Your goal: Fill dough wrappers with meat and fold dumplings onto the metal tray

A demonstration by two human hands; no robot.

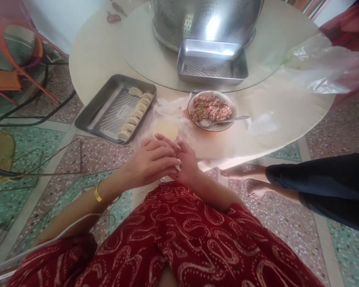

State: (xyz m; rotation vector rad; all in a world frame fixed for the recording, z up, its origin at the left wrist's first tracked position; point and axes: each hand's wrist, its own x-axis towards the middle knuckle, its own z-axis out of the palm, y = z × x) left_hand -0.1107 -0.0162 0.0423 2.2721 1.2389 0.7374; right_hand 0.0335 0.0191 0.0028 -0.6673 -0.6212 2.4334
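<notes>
Left hand (154,160) against right hand (188,163), dough (166,126) just beyond

Head-worn view, facing forward and down; fingers (163,153) near, table (92,59) beyond.

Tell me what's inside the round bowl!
There's a pinkish minced mixture and a metal spoon, its handle poking over the rim. The bottom of the bowl can't be seen beneath the mixture.

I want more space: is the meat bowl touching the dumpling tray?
Apart: the head view shows crumpled white material in the gap between bowl and dumpling tray.
</notes>
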